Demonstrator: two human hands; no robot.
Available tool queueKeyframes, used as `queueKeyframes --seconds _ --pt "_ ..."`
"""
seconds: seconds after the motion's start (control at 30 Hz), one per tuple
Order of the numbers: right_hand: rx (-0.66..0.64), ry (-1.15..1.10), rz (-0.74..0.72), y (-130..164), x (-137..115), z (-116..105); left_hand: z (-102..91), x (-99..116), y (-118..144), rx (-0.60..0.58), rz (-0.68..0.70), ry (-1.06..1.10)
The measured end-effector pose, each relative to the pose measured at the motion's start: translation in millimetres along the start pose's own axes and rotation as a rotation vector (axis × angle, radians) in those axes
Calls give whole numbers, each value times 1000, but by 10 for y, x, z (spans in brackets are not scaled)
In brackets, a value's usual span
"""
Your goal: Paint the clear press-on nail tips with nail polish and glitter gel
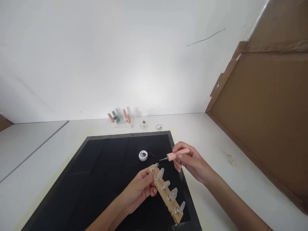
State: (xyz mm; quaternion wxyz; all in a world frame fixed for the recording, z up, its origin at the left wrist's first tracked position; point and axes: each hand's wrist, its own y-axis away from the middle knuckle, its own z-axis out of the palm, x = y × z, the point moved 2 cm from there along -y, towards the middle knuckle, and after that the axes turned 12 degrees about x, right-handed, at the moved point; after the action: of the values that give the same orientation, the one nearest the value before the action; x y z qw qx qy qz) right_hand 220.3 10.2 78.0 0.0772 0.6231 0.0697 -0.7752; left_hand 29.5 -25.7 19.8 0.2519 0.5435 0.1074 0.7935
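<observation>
My left hand [141, 190] grips the far end of a wooden holder strip [166, 196] that carries several clear false nail tips on metal studs. It is held just above the black mat [96, 179]. My right hand [190, 160] holds a peach-coloured nail brush handle [177, 154], its thin dark tip pointing left toward the topmost nail tip [156, 165] without clearly touching it. A small round white pot [143, 155] with silvery contents sits open on the mat, just left of the brush tip.
Several nail polish bottles [120, 118] stand at the back of the white table by the wall, with two small pots [143, 123] to their right. A brown cardboard panel [264, 112] stands along the right side. Small clear scraps [230, 159] lie near it.
</observation>
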Motion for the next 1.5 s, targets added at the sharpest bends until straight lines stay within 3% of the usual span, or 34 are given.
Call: queueKeyframes --seconds 0.33,0.57,1.17,1.5 --pt "64 26 -18 27 335 -33 -34 -144 -39 -81 -154 181" --pt "92 58 30 -1 405 -92 -45 -156 -47 -30 -251 258" --pt "-78 130 -12 51 385 -33 -31 -114 -34 -73 -260 262" --pt "-98 139 -3 33 420 -44 -39 -119 -41 -59 -276 254"
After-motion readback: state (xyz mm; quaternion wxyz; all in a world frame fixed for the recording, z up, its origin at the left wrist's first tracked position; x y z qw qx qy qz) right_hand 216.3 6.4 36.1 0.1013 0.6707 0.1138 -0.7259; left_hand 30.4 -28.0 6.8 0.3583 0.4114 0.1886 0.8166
